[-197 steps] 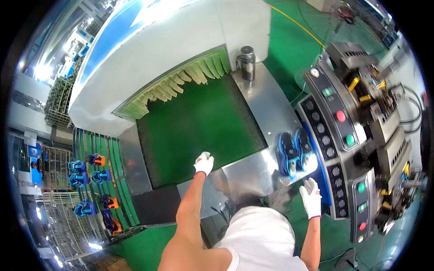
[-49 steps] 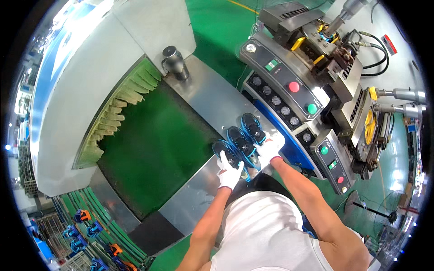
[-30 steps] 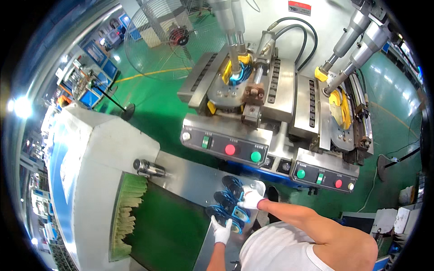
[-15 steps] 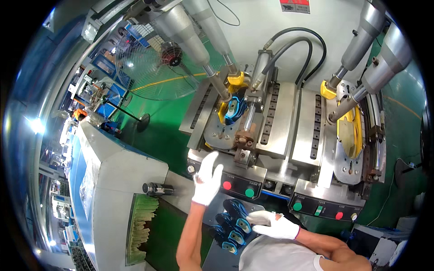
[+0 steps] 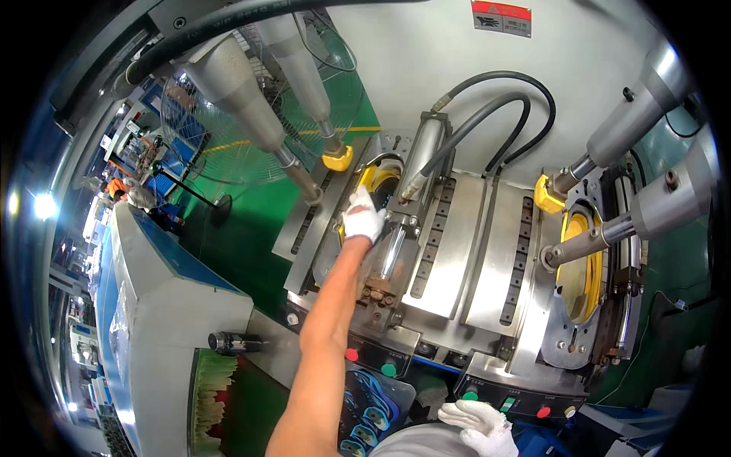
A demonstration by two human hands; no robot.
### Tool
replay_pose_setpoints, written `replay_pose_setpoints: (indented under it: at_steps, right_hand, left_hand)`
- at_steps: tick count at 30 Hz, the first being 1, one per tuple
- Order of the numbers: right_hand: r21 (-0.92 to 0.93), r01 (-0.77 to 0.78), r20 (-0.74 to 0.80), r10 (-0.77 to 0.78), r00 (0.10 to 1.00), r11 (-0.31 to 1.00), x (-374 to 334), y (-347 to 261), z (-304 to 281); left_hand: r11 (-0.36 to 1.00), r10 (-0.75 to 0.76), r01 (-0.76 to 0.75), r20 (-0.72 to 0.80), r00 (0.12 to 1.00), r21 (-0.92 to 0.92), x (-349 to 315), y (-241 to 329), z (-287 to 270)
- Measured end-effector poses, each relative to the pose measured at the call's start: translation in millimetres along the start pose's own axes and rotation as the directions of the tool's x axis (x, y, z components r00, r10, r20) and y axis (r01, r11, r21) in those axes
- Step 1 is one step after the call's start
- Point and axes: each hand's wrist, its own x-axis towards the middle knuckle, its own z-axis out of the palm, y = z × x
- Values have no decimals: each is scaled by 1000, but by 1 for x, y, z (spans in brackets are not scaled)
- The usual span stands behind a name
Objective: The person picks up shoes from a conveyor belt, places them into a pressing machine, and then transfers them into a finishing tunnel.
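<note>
My left hand (image 5: 363, 218), in a white glove, reaches forward to the left station of a press. Its curled fingers close around the near part of a dark blue shoe (image 5: 387, 190) lying in a yellow mould (image 5: 371, 177); much of the shoe is hidden by the glove. Close to my body at the lower right, my right hand (image 5: 480, 425), also gloved in white, holds nothing, its fingers stretched out. Several black-and-blue shoes (image 5: 375, 417) rest on a grey tray (image 5: 398, 391) beneath the control panel, partly covered by my left forearm.
Two metal press rods (image 5: 292, 164) with a yellow pad (image 5: 337, 158) slant over the left station. The right station holds an unoccupied yellow mould (image 5: 582, 263) under similar rods (image 5: 594, 238). Control buttons (image 5: 389, 370) line the front. A caged fan (image 5: 228, 137) stands behind, left.
My left hand has moved forward from above the control panel onto the shoe. The left rods have drawn away from the mould. My head view has shifted; my right hand has left the tray shoes.
</note>
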Motion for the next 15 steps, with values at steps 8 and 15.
replay_pose_setpoints:
  at_steps: [8, 15]
  right_hand:
    - [-21, -179, 59, 180, 982, 984, 39, 36, 9]
    - [-519, -136, 100, 218, 971, 844, 92, 92, 41]
  left_hand:
    - [948, 36, -71, -116, 993, -311, -44, -36, -134]
    - [828, -309, 135, -243, 919, -544, -320, -138, -188]
